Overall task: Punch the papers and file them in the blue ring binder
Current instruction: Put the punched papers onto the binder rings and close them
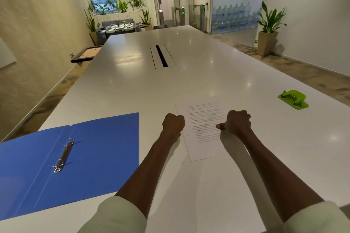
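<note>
Glossy white table (189, 58), long & rectangular, w/ a narrow black cable slot (162, 56) down its middle. Blue ring binder (91, 147) lies open flat by the near left corner, matte covers, metal ring mechanism (63, 156) along the spine. Printed papers (202, 130), thin white sheets, lie between the hands near the near edge. Left hand (173, 124) a closed fist at the papers' left edge, holding nothing. Right hand (237, 121) also fisted, thumb out, resting on the papers' right side. Lime-green plastic hole punch (292, 99) sits near the right edge, well apart from both.
</note>
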A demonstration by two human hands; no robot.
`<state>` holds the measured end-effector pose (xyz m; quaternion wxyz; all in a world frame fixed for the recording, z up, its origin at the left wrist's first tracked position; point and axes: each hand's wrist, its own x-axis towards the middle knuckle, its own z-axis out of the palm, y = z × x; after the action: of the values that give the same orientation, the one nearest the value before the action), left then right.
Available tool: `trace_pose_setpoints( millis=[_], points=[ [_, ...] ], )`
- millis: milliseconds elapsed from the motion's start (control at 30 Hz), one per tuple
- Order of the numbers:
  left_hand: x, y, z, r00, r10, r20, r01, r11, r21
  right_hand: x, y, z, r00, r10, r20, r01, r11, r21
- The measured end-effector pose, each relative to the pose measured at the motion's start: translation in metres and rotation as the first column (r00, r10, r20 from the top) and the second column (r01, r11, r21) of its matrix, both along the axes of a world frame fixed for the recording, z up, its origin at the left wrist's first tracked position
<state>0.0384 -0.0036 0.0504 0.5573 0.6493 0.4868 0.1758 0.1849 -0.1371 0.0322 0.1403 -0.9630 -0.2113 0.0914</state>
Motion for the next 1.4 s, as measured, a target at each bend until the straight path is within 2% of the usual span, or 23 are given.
trace_pose_setpoints(
  millis=[167, 500, 633, 767, 967, 1033, 1100, 1133, 1300, 1400],
  points=[
    [0.012, -0.003, 0.006, 1.000, -0.025, -0.011, 0.025, 0.999, -0.028, 0.002, 0.009, -0.004, 1.000, -0.002, 0.002, 0.002, 1.000, 0.007],
    [0.023, 0.002, -0.003, 0.989, -0.075, -0.127, 0.074, 0.997, -0.019, 0.009, 0.012, -0.009, 1.000, -0.010, -0.023, 0.010, 1.000, 0.029],
    [0.026, -0.004, -0.006, 0.983, -0.061, -0.174, 0.080, 0.992, 0.101, 0.007, 0.009, -0.010, 1.000, 0.002, -0.011, -0.001, 0.999, 0.038],
    [0.028, -0.011, -0.009, 0.992, -0.054, -0.112, 0.074, 0.981, 0.179, 0.005, 0.006, -0.011, 1.000, -0.004, -0.013, 0.005, 0.998, 0.069],
    [0.025, -0.013, -0.017, 1.000, -0.028, -0.005, 0.029, 0.973, 0.227, 0.016, -0.006, -0.013, 0.991, 0.009, -0.137, 0.028, 0.965, 0.260],
    [0.022, -0.012, -0.013, 0.999, -0.029, 0.042, 0.017, 0.967, 0.253, 0.022, -0.009, -0.007, 0.967, 0.076, -0.245, 0.042, 0.895, 0.443],
    [0.017, -0.011, -0.005, 0.996, -0.034, 0.087, 0.007, 0.955, 0.298, 0.021, -0.013, 0.008, 0.919, 0.215, -0.331, 0.089, 0.703, 0.705],
    [0.014, -0.011, 0.000, 0.993, -0.034, 0.112, -0.005, 0.944, 0.330, 0.020, -0.015, 0.017, 0.896, 0.283, -0.342, 0.105, 0.615, 0.782],
    [-0.004, -0.012, 0.035, 0.957, -0.050, 0.286, -0.102, 0.864, 0.493, -0.001, -0.008, 0.060, 0.913, 0.356, -0.201, 0.075, 0.338, 0.938],
    [-0.012, -0.011, 0.050, 0.925, -0.098, 0.367, -0.138, 0.814, 0.564, -0.012, -0.003, 0.070, 0.930, 0.344, -0.128, 0.037, 0.259, 0.965]
  ],
)
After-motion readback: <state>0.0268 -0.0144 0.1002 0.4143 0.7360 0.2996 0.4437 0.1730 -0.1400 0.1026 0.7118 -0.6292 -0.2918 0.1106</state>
